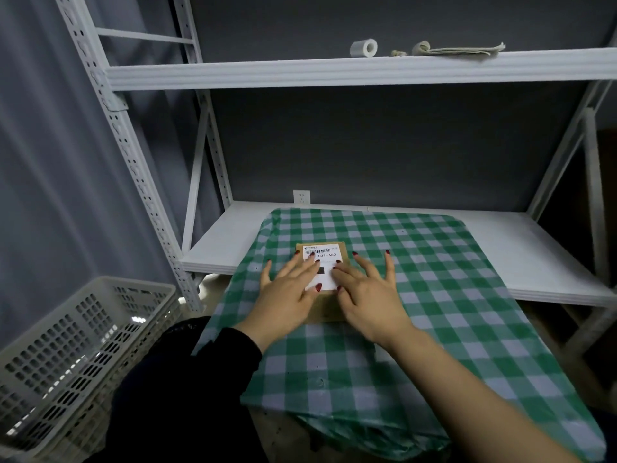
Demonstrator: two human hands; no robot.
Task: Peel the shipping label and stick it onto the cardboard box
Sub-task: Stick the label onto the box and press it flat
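A flat brown cardboard box (329,310) lies on the green-and-white checked cloth (417,295). A white shipping label (322,253) with a barcode and the print "031-A60" lies flat on the box's top. My left hand (288,292) rests palm down on the left part of the label and box, fingers spread. My right hand (367,289) lies palm down on the right part, fingers spread, some over the label's right edge and some over the cloth. Both hands hide the label's lower half and much of the box.
The cloth covers a surface in front of a white metal shelf (233,235). A white perforated plastic basket (76,355) stands at the lower left. On the upper shelf sit a white roll (364,47) and folded paper (464,50). A wall socket (301,197) is behind.
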